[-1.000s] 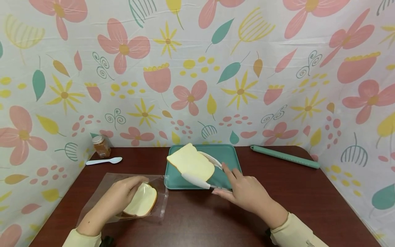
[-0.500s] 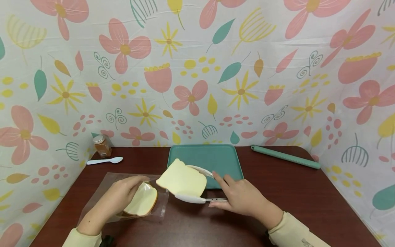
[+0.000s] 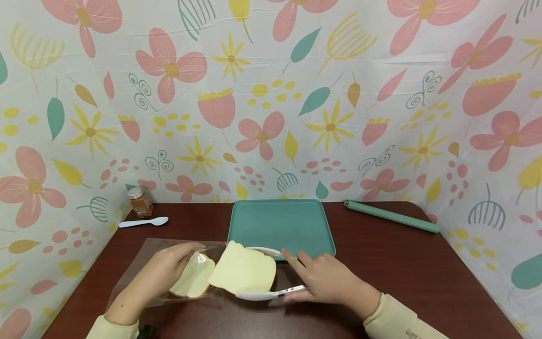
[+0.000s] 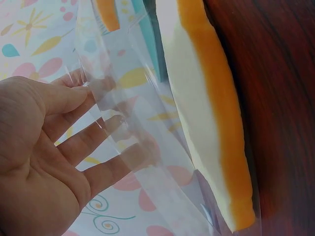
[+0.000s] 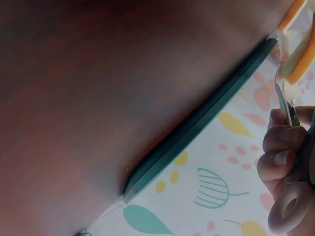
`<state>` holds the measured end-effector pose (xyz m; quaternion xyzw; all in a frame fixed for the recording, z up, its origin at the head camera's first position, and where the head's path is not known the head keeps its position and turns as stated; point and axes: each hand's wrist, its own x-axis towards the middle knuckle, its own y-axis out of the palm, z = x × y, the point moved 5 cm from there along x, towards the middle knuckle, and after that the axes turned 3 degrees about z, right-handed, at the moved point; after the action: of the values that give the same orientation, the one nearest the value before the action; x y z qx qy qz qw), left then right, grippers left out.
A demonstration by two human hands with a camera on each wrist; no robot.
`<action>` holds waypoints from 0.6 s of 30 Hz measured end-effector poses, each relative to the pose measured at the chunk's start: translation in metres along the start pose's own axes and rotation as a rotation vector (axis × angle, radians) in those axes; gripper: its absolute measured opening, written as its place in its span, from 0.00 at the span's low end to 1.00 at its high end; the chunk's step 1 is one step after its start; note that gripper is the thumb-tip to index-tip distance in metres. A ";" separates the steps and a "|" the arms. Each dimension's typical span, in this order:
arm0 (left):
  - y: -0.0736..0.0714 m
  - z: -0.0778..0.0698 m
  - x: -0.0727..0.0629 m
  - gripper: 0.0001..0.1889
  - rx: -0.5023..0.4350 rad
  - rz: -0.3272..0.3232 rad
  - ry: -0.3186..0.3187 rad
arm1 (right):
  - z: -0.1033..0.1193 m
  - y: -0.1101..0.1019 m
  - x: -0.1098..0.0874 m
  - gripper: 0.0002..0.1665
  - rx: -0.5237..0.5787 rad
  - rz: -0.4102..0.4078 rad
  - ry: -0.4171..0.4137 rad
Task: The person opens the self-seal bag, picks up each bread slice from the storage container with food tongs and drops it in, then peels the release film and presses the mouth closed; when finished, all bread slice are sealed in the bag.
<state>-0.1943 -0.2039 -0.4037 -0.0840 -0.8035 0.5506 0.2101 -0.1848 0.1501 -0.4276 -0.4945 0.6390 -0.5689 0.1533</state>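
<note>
Right hand point(image 3: 323, 278) grips white-tipped metal tongs point(image 3: 255, 296), clamped across square cream bread slice point(image 3: 244, 270); left hand point(image 3: 171, 263) pinches clear plastic bag point(image 3: 141, 259).
Slice likely light, soft, easily dented; best held by opposite crusts.

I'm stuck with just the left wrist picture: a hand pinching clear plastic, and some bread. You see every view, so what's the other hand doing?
Observer: The right hand is holding tongs with a slice of bread between their tips.
Operator: Fancy that! And what's over at the back left, where my picture doesn't reach?
Observer: A pale spoon lies just in front of a lidded jar on the table.
</note>
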 end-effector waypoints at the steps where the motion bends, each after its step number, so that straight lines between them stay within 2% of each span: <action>1: 0.000 0.000 0.000 0.17 0.000 -0.001 0.000 | 0.001 0.000 0.001 0.57 -0.007 -0.005 -0.010; 7: 0.000 0.000 0.000 0.17 0.004 -0.020 0.018 | 0.005 0.002 0.009 0.57 -0.032 -0.024 -0.063; 18: 0.001 0.001 0.001 0.17 0.003 -0.010 0.004 | 0.009 0.002 0.031 0.55 -0.001 0.036 -0.092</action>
<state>-0.1957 -0.2046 -0.4045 -0.0807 -0.8027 0.5505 0.2145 -0.1930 0.1197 -0.4214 -0.5088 0.6404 -0.5422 0.1926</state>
